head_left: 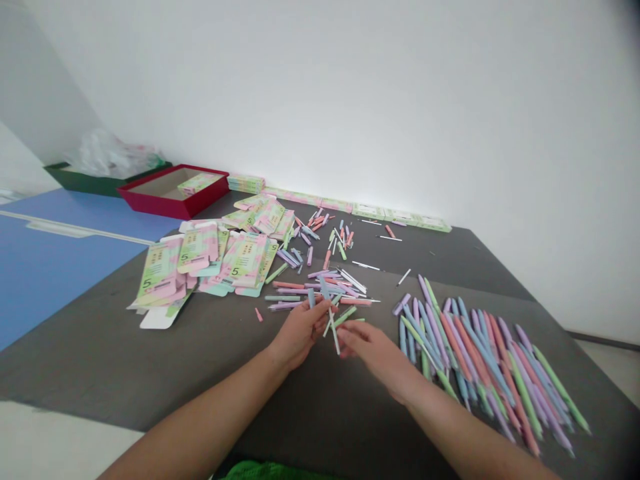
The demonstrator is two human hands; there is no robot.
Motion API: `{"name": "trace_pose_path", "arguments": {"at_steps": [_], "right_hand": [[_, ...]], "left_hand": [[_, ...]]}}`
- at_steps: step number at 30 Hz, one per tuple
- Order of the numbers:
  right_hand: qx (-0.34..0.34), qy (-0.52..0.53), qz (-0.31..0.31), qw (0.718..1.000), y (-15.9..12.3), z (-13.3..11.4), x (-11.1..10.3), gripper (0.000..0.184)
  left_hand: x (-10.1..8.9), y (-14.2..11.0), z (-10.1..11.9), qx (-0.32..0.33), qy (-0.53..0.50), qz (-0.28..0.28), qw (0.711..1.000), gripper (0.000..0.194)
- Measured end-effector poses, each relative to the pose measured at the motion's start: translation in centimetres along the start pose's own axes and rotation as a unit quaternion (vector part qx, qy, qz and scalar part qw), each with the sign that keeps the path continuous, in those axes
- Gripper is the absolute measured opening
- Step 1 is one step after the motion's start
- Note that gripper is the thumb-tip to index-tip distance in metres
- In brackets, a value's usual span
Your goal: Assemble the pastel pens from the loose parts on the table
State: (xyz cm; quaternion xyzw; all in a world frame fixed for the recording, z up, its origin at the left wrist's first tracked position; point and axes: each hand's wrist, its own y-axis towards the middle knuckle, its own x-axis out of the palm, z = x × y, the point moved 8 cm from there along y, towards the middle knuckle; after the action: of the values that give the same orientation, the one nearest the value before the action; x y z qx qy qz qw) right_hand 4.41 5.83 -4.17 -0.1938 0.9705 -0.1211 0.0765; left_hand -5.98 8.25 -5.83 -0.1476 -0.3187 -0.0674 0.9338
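The left hand is curled around a small bunch of pastel pen parts, its fingers closed on them and hiding how many it holds. The right hand reaches in from the other side with its fingers stretched towards that bunch. Its fingertips are just beside the pieces, and whether they pinch any of them cannot be told.

Both hands sit at the near edge of a loose heap of pen parts on a dark grey table. Thin white sticks lie beyond the heap. To its right, assembled pastel pens fan out towards the table's cut-off corner. To its left lie flat printed cartons, overlapping and partly covering one another. Farther left and behind stand a red box and a green tray holding crumpled plastic, beside a blue surface. The near table edge is open, with a green garment cut off below.
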Motion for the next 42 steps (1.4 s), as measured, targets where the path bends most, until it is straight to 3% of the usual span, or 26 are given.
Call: {"name": "trace_pose_path", "arguments": {"at_steps": [3,8,12,18,22,27,29,33,36,42], "right_hand": [[0.025,-0.012,-0.038,0.999,-0.7,1.1,1.6,0.025],[0.001,-0.041,0.026,0.999,-0.1,1.2,0.5,0.029],[-0.017,-0.072,0.024,0.997,0.3,1.1,0.2,0.028],[-0.057,-0.165,0.017,0.985,-0.4,-0.1,0.4,0.023],[-0.091,-0.144,0.066,0.983,-1.2,-0.6,-0.4,0.033],[-0.065,-0.173,0.119,0.975,-1.2,0.7,-0.8,0.018],[-0.089,-0.238,0.142,0.957,-1.3,0.2,-0.5,0.016],[-0.162,-0.394,0.166,0.890,-1.7,-1.9,1.3,0.018],[-0.168,-0.469,0.178,0.849,-1.5,-2.6,2.2,0.021],[-0.138,-0.523,0.203,0.816,-0.6,-2.5,2.4,0.024]], "left_hand": [[-0.3,0.0,-0.1,0.004,-0.004,0.009,1.000,0.023],[0.7,-0.6,-1.3,-0.050,0.086,-0.033,0.994,0.026],[1.0,-1.0,-1.0,-0.043,0.088,-0.043,0.994,0.023],[0.6,-0.4,-2.0,-0.090,-0.053,-0.061,0.993,0.021],[0.1,0.2,-2.0,-0.110,-0.172,-0.032,0.978,0.015],[0.0,0.3,-1.0,-0.083,-0.248,-0.003,0.965,0.016],[0.1,0.3,-0.8,-0.076,-0.258,0.000,0.963,0.016],[0.1,0.1,-1.0,-0.080,-0.232,0.025,0.969,0.017],[0.1,0.0,-1.1,-0.076,-0.202,0.035,0.976,0.019],[-0.1,-0.3,-1.6,-0.067,-0.181,0.057,0.980,0.017]]}}
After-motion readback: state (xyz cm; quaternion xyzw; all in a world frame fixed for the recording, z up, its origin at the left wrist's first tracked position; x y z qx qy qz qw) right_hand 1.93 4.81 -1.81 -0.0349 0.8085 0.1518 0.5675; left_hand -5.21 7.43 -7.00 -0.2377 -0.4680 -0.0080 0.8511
